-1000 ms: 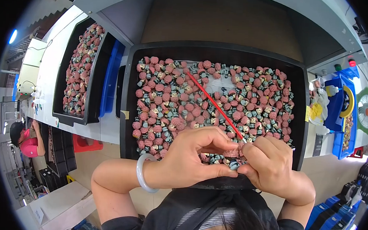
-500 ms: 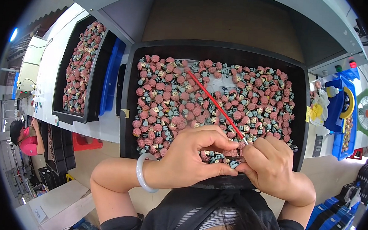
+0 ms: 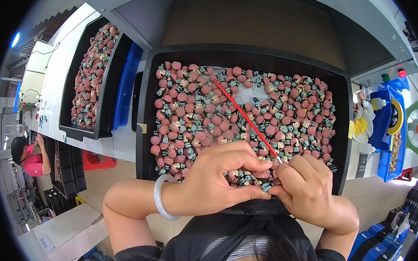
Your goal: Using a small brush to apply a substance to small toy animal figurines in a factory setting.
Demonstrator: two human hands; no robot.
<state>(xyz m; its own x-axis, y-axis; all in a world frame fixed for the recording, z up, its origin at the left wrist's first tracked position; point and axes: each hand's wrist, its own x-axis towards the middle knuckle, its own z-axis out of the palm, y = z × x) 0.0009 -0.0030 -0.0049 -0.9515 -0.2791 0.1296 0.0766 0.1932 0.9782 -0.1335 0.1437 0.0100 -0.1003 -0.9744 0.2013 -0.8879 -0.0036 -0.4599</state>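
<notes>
A large black tray (image 3: 250, 56) in front of me is filled with small figurines (image 3: 181, 111) with pink bobbly heads and grey-blue and black bodies. Over its near edge, my left hand (image 3: 211, 178) pinches one small figurine (image 3: 265, 186) between thumb and fingertips; mostly its grey-blue part shows. My right hand (image 3: 307, 187) is closed round a slim paintbrush (image 3: 246, 118) with a red handle and a silver ferrule. The handle slants up and left across the tray. The brush's tip is hidden by my right fingers, which meet my left fingertips at the figurine.
To the left, a second black tray (image 3: 67, 109) of similar figurines stands on the white table, beside a blue bin (image 3: 128, 88). On the right are a blue container (image 3: 383, 161), a yellow ring (image 3: 397, 116) and a green fan (image 3: 416, 123). Another person (image 3: 31, 159) works at far left.
Almost nothing differs. The brush and both hands keep their places, with only a very slight shift of the fingers at the figurine.
</notes>
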